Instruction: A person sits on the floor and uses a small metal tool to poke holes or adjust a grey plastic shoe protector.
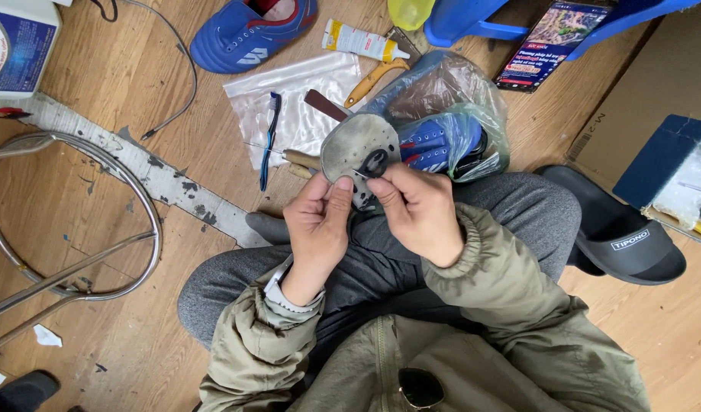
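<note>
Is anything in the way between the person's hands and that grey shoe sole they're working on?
No, nothing visible is. The left hand and the right hand both already grip the grey shoe sole at its near edge, over the lap. The toothbrush, the glue tube and the bagged blue shoe lie beyond it on the floor.

A worn wooden floor (136, 84) fills the view, crossed by a grey strip of chipped, paint-flecked material (148, 172). A round metal stool frame (68, 229) stands at one side — a flattened cardboard sheet (655, 84) lies opposite. Even, soft light throughout.
</note>
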